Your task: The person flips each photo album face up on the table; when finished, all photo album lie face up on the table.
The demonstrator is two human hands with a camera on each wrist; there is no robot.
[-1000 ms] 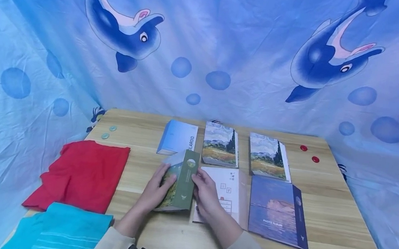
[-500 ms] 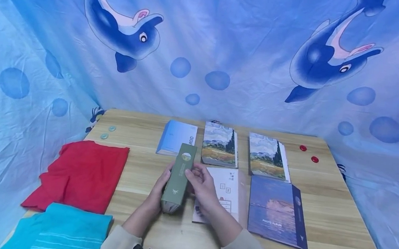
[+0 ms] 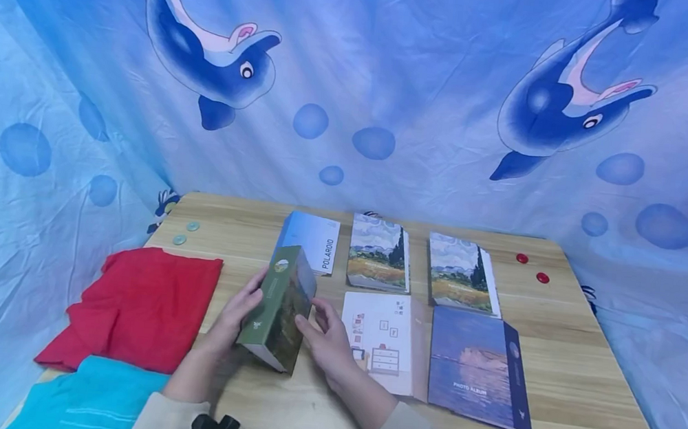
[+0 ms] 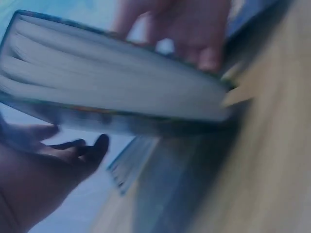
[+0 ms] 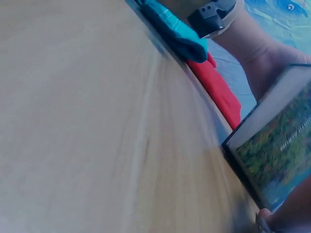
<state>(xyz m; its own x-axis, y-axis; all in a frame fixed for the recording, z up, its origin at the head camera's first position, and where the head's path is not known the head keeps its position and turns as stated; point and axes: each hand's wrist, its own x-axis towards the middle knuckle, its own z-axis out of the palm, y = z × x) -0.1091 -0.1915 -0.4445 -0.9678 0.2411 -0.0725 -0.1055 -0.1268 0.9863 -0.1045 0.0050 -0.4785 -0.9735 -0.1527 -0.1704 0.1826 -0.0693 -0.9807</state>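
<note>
At frame centre, a green album [image 3: 278, 307] is held tilted above the table [image 3: 583, 376], grasped by the left hand [image 3: 233, 314] and right hand [image 3: 325, 333]

The book [image 3: 279, 308] held between the two hands has a green spine and a green and yellow painted cover. Just right of it lies a white booklet [image 3: 378, 339] with small pictures, then a dark blue photo album [image 3: 478, 369]. Left are a red cloth [image 3: 138, 309] and a teal cloth [image 3: 92, 408]. The table [image 3: 583, 376] is light wood.
</note>
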